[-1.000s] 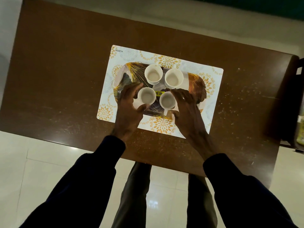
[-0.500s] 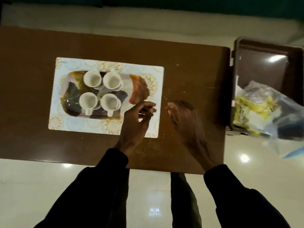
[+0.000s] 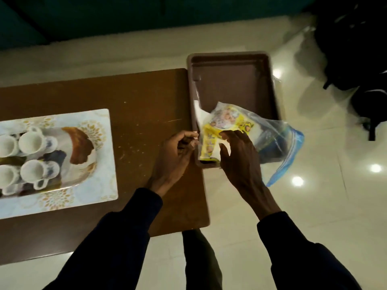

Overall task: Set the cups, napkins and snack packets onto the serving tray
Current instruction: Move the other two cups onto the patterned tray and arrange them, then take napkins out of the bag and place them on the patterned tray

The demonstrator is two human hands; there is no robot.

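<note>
At the far left, a patterned serving tray (image 3: 80, 143) holds several white cups (image 3: 31, 143), all upright. Right of the table, a clear zip bag (image 3: 278, 139) lies in a brown bin (image 3: 230, 80). The bag holds yellow snack packets (image 3: 226, 122), and a white napkin (image 3: 199, 114) lies by the bin's left wall. My right hand (image 3: 240, 160) grips the bag over a yellow packet, thumb below and fingers above. My left hand (image 3: 178, 151) is curled, its fingertips at the bin's left wall and the bag's edge. Blur hides what it pinches.
The tray rests on a floral placemat (image 3: 100, 185) on the brown table (image 3: 146, 105). The bin stands against the table's right edge, above a glossy tiled floor (image 3: 314, 206). A dark chair or bag (image 3: 360, 59) is at the far right.
My view has swung right, from the tray to the bin. Both hands left the cups, crossed the table, and now reach the bag of packets.
</note>
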